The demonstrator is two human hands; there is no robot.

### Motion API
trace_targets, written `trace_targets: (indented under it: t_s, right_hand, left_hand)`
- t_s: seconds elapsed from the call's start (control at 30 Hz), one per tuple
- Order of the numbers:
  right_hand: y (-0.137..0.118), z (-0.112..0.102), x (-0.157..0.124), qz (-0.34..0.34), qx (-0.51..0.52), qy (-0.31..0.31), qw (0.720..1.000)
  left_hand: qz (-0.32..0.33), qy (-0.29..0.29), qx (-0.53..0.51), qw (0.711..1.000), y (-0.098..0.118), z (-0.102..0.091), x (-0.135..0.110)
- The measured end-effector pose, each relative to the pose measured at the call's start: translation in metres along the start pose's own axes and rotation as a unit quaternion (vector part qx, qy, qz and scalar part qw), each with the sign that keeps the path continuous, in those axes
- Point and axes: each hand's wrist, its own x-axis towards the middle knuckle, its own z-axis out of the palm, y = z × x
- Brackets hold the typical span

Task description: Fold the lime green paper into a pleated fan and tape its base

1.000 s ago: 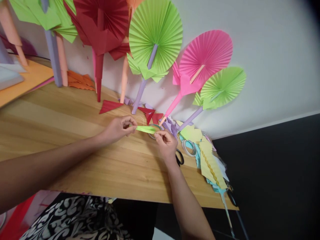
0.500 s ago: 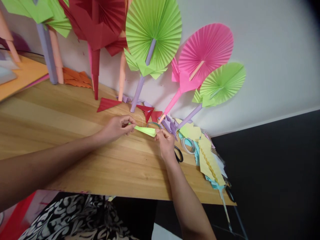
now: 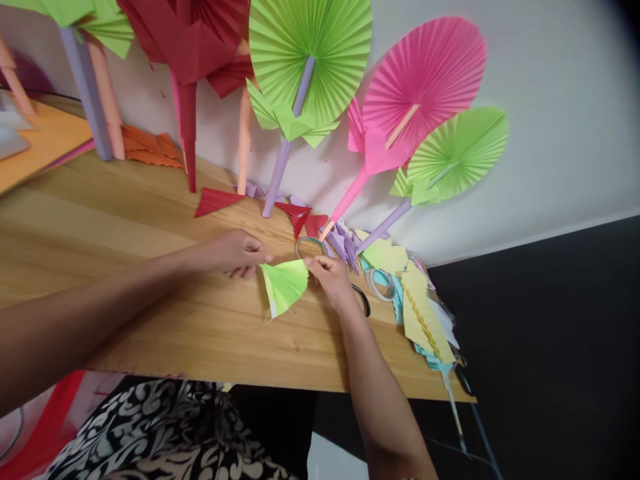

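Observation:
A small pleated green paper fan (image 3: 285, 285) hangs spread between my two hands, just above the wooden table (image 3: 150, 280). My left hand (image 3: 237, 252) pinches its upper left corner with closed fingers. My right hand (image 3: 330, 277) pinches its upper right corner. The fan's pleats gather to a point at the bottom, where a thin thread trails.
Large paper fans on rolled stems lean against the white wall: green (image 3: 310, 57), pink (image 3: 425, 77), another green (image 3: 457, 155) and red (image 3: 193, 33). A tape roll (image 3: 306, 247), scissors (image 3: 361, 298), another tape roll (image 3: 379, 283) and yellow paper sheets (image 3: 423, 313) lie at the table's right end.
The folded green strip has opened into a fan shape between my hands. Both hands stayed pinching its ends, and the view shifted slightly.

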Motion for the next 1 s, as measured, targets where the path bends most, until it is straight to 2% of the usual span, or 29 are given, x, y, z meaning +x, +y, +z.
trace_targets:
  t_s: [0.03, 0.1, 0.17, 0.2, 0.3, 0.37, 0.47, 0.7, 0.83, 1.0]
  right_hand:
    - [0.001, 0.001, 0.001, 0.002, -0.021, -0.016, 1.000]
    - [0.003, 0.004, 0.001, -0.002, -0.057, -0.039, 0.998]
    - [0.002, 0.005, 0.000, -0.002, -0.077, -0.045, 0.996]
    - [0.001, 0.005, 0.000, 0.001, -0.081, -0.048, 0.996]
    - [-0.001, 0.005, 0.000, 0.013, -0.072, -0.057, 0.996]
    - [-0.001, 0.005, 0.000, 0.015, -0.063, -0.061, 0.996]
    - [0.000, 0.006, -0.001, 0.010, -0.070, -0.065, 0.995]
    - [-0.001, 0.004, 0.000, -0.011, -0.104, -0.065, 0.992]
    - [0.001, -0.004, 0.002, -0.017, -0.054, -0.066, 0.996]
    - [0.000, -0.008, 0.001, -0.014, 0.027, -0.095, 0.995]
  left_hand:
    - [0.015, 0.024, 0.073, 0.997, -0.002, -0.001, 0.001]
    - [0.079, 0.105, 0.198, 0.971, -0.004, -0.002, 0.001]
    - [0.158, 0.156, 0.259, 0.940, -0.002, 0.001, 0.001]
    - [0.193, 0.155, 0.264, 0.932, -0.001, 0.003, 0.000]
    - [0.261, 0.097, 0.247, 0.928, 0.002, 0.012, -0.001]
    - [0.270, 0.077, 0.239, 0.930, 0.001, 0.019, -0.001]
    - [0.258, 0.077, 0.246, 0.931, -0.003, 0.025, 0.000]
    - [0.217, 0.052, 0.283, 0.933, -0.008, 0.022, 0.003]
    - [0.218, 0.034, 0.283, 0.933, -0.007, 0.020, 0.001]
    - [0.253, 0.037, 0.291, 0.922, -0.008, 0.021, 0.001]
